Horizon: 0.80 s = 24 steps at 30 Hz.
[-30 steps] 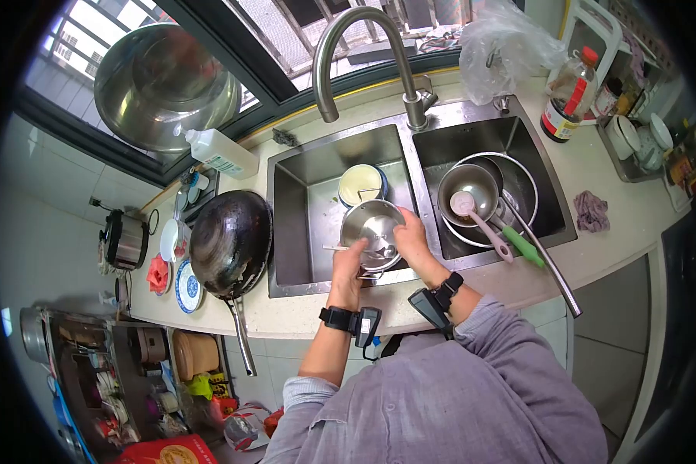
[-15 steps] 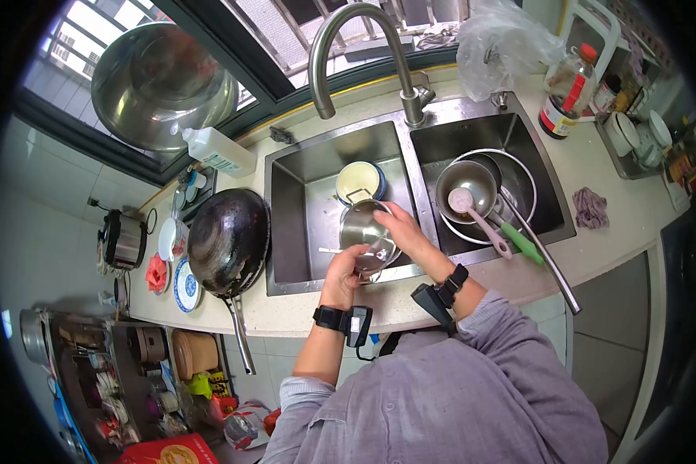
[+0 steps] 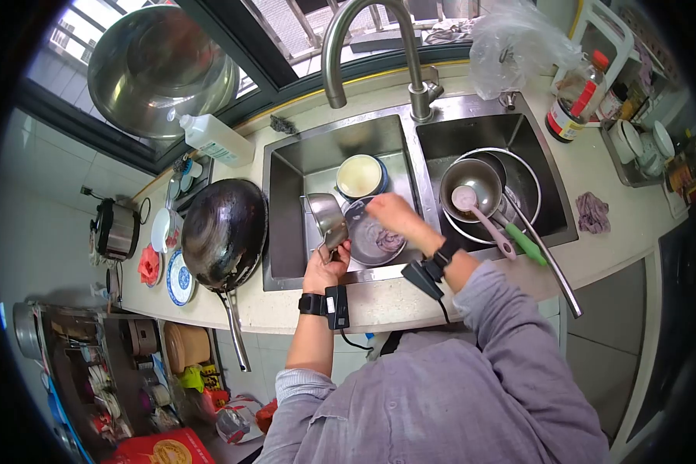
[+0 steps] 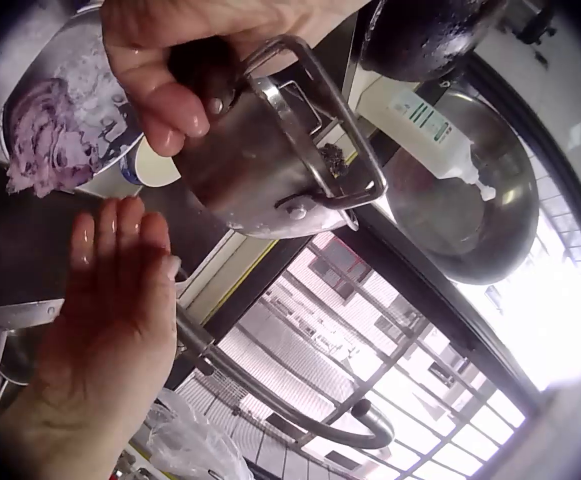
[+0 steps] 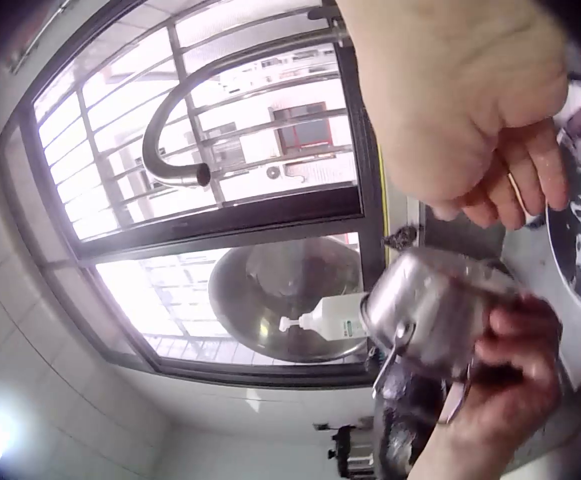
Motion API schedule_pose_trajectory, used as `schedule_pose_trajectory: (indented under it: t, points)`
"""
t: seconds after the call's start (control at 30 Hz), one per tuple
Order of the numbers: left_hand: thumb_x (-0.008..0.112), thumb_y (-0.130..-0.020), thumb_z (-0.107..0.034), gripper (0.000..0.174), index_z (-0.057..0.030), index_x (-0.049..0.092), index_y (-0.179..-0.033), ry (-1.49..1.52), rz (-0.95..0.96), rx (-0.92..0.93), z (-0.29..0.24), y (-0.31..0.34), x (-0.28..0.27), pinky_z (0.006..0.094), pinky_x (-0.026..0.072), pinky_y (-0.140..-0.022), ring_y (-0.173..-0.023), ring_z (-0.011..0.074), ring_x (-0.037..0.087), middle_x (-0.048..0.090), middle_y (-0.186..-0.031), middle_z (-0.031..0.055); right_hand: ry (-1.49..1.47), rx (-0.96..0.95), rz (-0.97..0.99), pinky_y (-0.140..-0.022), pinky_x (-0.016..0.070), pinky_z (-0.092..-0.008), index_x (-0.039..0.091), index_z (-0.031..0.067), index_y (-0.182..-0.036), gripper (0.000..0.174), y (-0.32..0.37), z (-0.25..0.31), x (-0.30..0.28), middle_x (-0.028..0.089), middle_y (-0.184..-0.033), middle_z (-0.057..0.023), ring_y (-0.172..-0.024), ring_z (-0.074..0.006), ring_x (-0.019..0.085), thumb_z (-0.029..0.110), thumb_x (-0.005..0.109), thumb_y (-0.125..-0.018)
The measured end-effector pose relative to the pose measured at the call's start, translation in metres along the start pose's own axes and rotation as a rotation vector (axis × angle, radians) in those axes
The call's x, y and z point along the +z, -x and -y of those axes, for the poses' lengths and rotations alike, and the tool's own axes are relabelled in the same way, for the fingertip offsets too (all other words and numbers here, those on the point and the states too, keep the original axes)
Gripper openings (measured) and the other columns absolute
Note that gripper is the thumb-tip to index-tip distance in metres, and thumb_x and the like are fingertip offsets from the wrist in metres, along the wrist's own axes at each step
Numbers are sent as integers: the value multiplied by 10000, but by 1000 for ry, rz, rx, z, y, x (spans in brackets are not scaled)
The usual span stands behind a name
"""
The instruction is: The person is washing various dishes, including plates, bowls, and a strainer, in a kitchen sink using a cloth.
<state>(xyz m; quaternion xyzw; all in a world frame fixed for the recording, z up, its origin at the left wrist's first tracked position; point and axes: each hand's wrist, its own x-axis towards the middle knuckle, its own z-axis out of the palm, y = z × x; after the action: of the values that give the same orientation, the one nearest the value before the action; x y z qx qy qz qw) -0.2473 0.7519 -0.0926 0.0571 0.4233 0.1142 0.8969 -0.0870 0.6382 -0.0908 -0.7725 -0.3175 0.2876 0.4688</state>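
My left hand point(image 3: 329, 267) grips a small stainless-steel pot point(image 3: 329, 219) low on its side, over the left part of the left sink. The pot is tipped over, and its looped wire handles point(image 4: 315, 90) show in the left wrist view. My right hand point(image 3: 394, 215) is off the pot, above a basin point(image 3: 356, 251) of soapy water. In the left wrist view the right fingers point(image 4: 120, 235) are straight, wet and hold nothing. A purple cloth point(image 3: 389, 240) lies in the basin. Behind it sits a pale-yellow bowl point(image 3: 359, 176) with a blue outer side.
In the right sink point(image 3: 448, 131) a ladle point(image 3: 479, 209) and a saucepan point(image 3: 472, 178) lie in a larger pot. The faucet point(image 3: 336, 85) arches over the sinks. A black wok point(image 3: 224, 232) lies upside down on the left counter, beside a white bottle point(image 3: 216, 139).
The pot has moved left from over the basin and tipped further, held by the left hand alone. My right hand has let go of it. The basin and cloth beneath now show.
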Motion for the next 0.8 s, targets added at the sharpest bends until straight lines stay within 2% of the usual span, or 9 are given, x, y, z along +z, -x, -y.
schedule_pose_trajectory:
  t: [0.07,0.1,0.2,0.33,0.4,0.5,0.63,0.73,0.8]
  points:
    - [476,-822,-119,194,50,514,-911,43,27,-57,-5,-8,-10,223,484,-447,-617,241,545,543,-779,182,307,2,39,-628,452,-344,600,2,-761,221,-6,5,-11,601,-688,-165,-676,-271,589,203,508,-745]
    - [485,-812,-116,187,46,521,-897,89,16,-41,-2,-8,-13,225,483,-421,-584,242,546,547,-764,187,422,91,154,-712,453,-392,616,0,-847,245,-16,-2,-5,588,-869,-212,-842,-355,562,192,501,-747]
    - [567,-743,-104,197,51,514,-852,139,-9,-113,-3,-15,-16,226,499,-367,-523,219,532,539,-796,214,801,-51,397,-708,436,-382,635,65,-831,185,-21,-35,20,620,-838,-121,-801,-289,577,162,510,-734]
    - [568,-737,-70,272,79,480,-947,189,100,-143,-6,-4,-19,224,508,-391,-552,222,537,534,-864,219,1263,-56,558,-836,322,-476,650,106,-860,194,-14,-55,45,616,-927,-63,-1021,-274,484,195,561,-713]
    - [575,-728,-56,302,100,467,-963,211,112,-156,-11,-3,-20,223,510,-396,-552,223,536,529,-869,232,1252,0,594,-769,394,-413,648,75,-844,200,-20,-53,46,625,-871,-81,-912,-261,547,183,568,-696]
    - [554,-745,-63,290,115,462,-955,212,85,-104,-14,-5,-25,232,513,-401,-558,227,539,524,-863,248,734,25,590,-538,443,-294,633,21,-797,251,-24,-54,36,621,-702,-78,-588,-237,582,189,630,-610]
    - [524,-771,-101,253,101,484,-919,276,-6,-137,-17,-11,-22,233,502,-392,-554,236,530,526,-849,245,60,223,452,-621,473,-295,627,22,-803,221,-8,-13,8,612,-698,-117,-658,-203,601,176,631,-644]
    - [444,-831,-136,241,48,490,-980,392,-35,-196,-14,-17,-17,227,486,-437,-602,268,541,518,-875,249,-356,80,268,-603,429,-261,597,6,-788,178,7,14,8,588,-732,-67,-665,-157,545,73,629,-626]
    - [453,-818,-124,209,4,514,-972,401,-27,-285,-10,-20,-7,225,470,-430,-609,232,536,537,-873,188,-175,-373,-24,-708,423,-262,580,12,-856,211,19,39,11,558,-955,-101,-869,-181,531,13,576,-646]
